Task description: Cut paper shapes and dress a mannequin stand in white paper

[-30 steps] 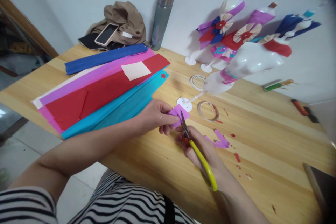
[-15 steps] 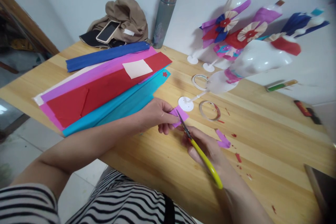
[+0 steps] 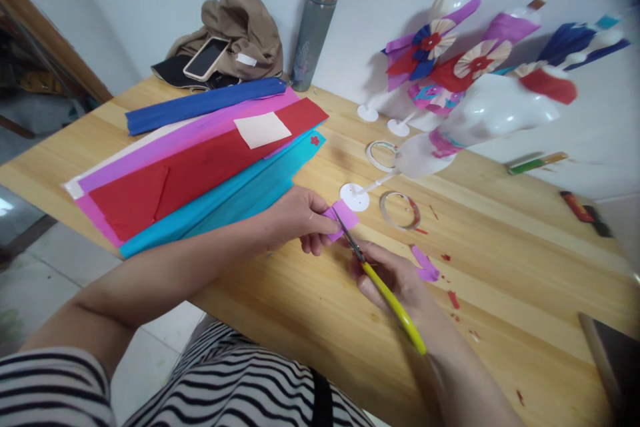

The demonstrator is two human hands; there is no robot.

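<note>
Over smooth wood, yellow-handled scissors [image 3: 380,287] bite a thin purple paper square [image 3: 342,216].

Small purple paper piece [image 3: 342,217] held above table; yellow-handled scissors [image 3: 380,287] cutting into it.

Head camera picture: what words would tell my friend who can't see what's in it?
A person's left hand pinches a small purple paper piece while the right hand cuts into it with yellow-handled metal scissors above a light wooden table. Long red, blue, purple and turquoise paper sheets lie to the left.
</note>
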